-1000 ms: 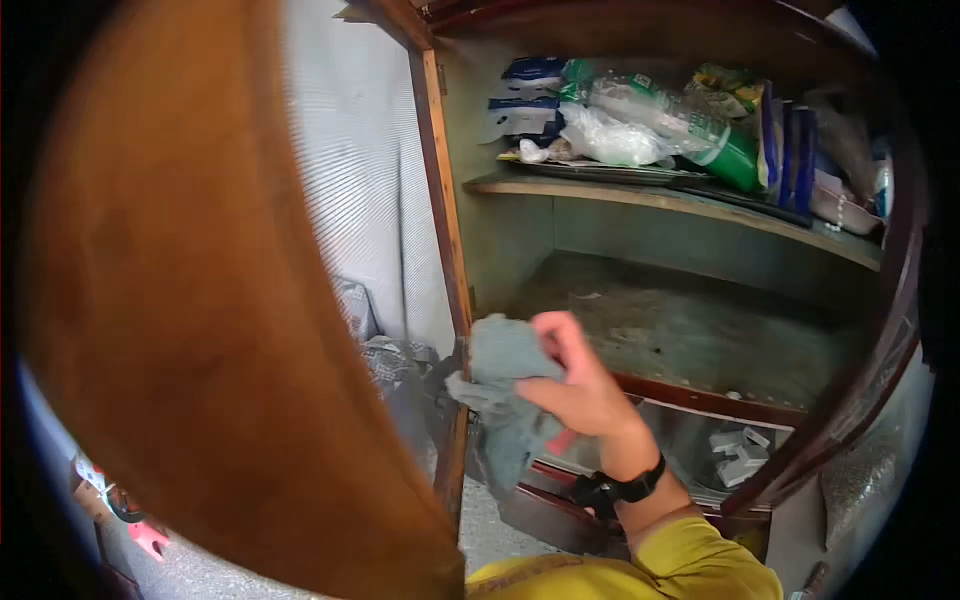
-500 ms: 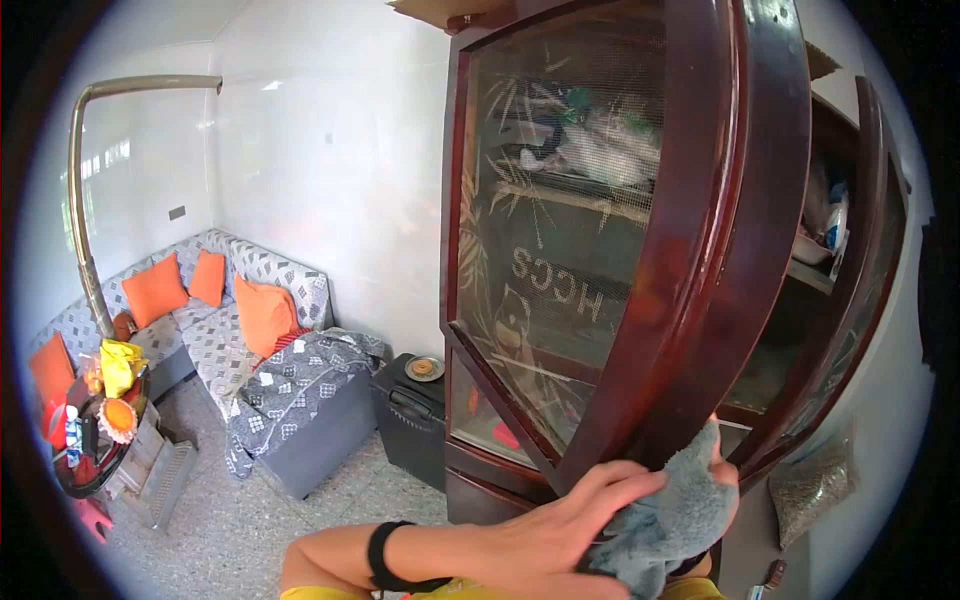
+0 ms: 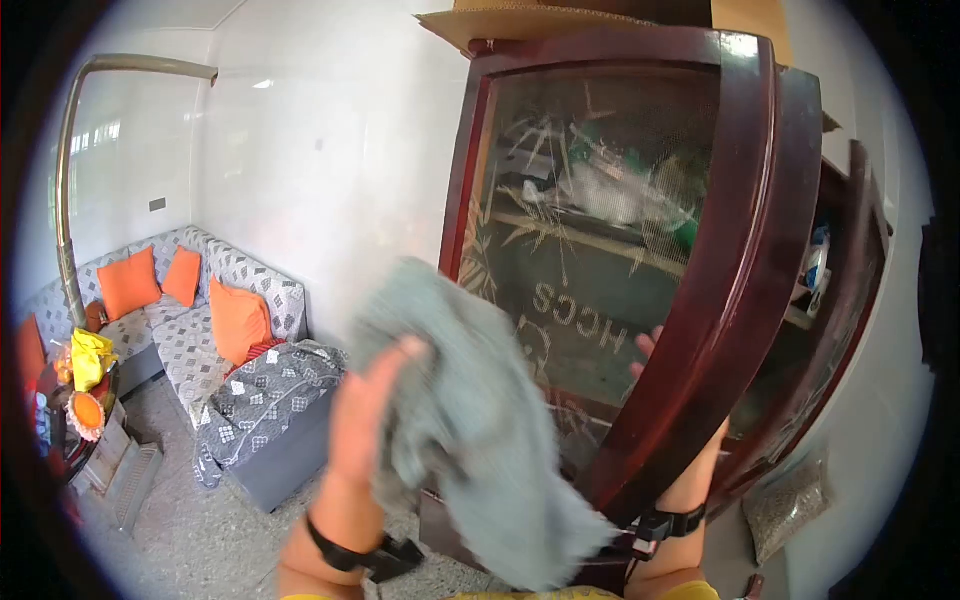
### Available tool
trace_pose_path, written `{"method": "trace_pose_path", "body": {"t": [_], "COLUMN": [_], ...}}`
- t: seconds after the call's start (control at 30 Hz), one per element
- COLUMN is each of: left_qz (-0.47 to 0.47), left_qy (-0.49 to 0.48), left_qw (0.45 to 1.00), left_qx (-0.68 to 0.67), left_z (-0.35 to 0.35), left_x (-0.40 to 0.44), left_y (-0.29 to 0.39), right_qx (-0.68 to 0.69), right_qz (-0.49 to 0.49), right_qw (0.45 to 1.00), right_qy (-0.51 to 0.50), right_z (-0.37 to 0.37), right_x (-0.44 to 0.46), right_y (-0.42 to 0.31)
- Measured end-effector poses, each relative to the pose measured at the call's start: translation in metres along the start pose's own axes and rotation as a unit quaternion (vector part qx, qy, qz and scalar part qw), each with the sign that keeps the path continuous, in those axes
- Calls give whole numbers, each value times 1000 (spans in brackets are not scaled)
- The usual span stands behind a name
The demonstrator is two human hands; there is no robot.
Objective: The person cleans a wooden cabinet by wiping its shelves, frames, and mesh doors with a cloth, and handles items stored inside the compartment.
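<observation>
I have the left hand [image 3: 365, 415] closed around a grey-blue cloth [image 3: 490, 420], which fans out blurred in front of the cabinet, hanging down and to the right of the fingers. A black wristband [image 3: 340, 550] circles the wrist below that grip. To its right, my right hand [image 3: 644, 352] reaches behind the cabinet door [image 3: 740, 270]; its fingertips show faintly through the see-through panel [image 3: 570, 265], but I cannot tell whether they grip or touch anything. The right forearm, too, wears a black strap [image 3: 685, 522].

Above and right of the left hand, the panel bears pale leaf patterns and lettering, with a loaded shelf [image 3: 590, 238] visible through it. Higher up, cardboard [image 3: 500, 22] lies on the cabinet top. Beyond my right hand, farther right, a second door [image 3: 850, 270] stands ajar, and a clear sack [image 3: 787, 510] sits below it. To the left hand's left, well apart, I see an L-shaped patterned sofa [image 3: 185, 365] with orange cushions [image 3: 240, 325], a dark patterned cover [image 3: 265, 400] draped on its near end. Farthest left, a yellow bag [image 3: 92, 358] rests near a metal pipe [image 3: 68, 190].
</observation>
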State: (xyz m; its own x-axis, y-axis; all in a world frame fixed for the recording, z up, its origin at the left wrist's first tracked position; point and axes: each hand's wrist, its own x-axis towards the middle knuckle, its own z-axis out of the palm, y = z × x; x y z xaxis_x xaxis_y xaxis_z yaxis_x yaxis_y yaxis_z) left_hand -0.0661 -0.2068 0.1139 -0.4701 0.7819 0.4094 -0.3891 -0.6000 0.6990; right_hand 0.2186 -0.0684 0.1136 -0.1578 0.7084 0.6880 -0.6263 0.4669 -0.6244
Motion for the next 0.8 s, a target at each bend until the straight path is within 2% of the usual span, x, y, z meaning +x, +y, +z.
{"method": "trace_pose_path", "body": {"t": [0.03, 0.07, 0.1, 0.17, 0.2, 0.27, 0.3, 0.33, 0.4, 0.47, 0.53, 0.57, 0.6, 0.67, 0.73, 0.77, 0.8], "left_qz": [44, 92, 100, 144, 147, 242, 292, 343, 401, 502, 601, 588, 494, 533, 491, 419, 325], "left_qy": [13, 46, 53, 57, 60, 21, 6, -8, 13, 55, 29, -24, -65, -120, -230, -328, -416], "left_qw": [999, 992, 992, 975, 975, 946, 932, 915, 868, 778, 691, 692, 770, 718, 675, 653, 605], "left_qx": [-9, 78, 63, 158, 154, 216, 214, 211, 292, 374, 400, 418, 400, 432, 500, 538, 596], "left_z": [0, -2, -14, -4, 2, 16, 22, 29, 47, 73, 92, 100, 106, 92, 58, 34, 10], "left_x": [17, 35, 60, 91, 103, 126, 143, 163, 196, 223, 252, 257, 257, 250, 218, 195, 178], "left_y": [18, 33, 36, 59, 64, 71, 69, 66, 64, 61, 48, 41, 26, 8, -21, -33, -51], "right_qx": [56, 112, 112, 128, 125, 96, 33, 29, 46, 42, 57, 64, 60, 88, 63, 33, 34], "right_qz": [38, 76, 76, 157, 157, 184, 198, 199, 155, 142, 140, 137, 136, 142, 127, 119, 119], "right_qw": [997, 989, 989, 967, 967, 952, 960, 959, 951, 949, 942, 940, 941, 938, 945, 949, 951], "right_qy": [-30, -55, -56, -152, -156, -225, -194, -199, -264, -277, -300, -305, -304, -304, -295, -290, -285], "right_z": [20, 32, 28, 10, 9, 26, 43, 55, 73, 83, 88, 86, 83, 74, 63, 58, 55], "right_x": [9, 16, 29, 64, 74, 90, 89, 89, 88, 87, 82, 79, 78, 72, 69, 69, 70], "right_y": [4, 7, 12, 33, 41, 53, 50, 48, 47, 43, 38, 36, 34, 29, 24, 22, 21]}}
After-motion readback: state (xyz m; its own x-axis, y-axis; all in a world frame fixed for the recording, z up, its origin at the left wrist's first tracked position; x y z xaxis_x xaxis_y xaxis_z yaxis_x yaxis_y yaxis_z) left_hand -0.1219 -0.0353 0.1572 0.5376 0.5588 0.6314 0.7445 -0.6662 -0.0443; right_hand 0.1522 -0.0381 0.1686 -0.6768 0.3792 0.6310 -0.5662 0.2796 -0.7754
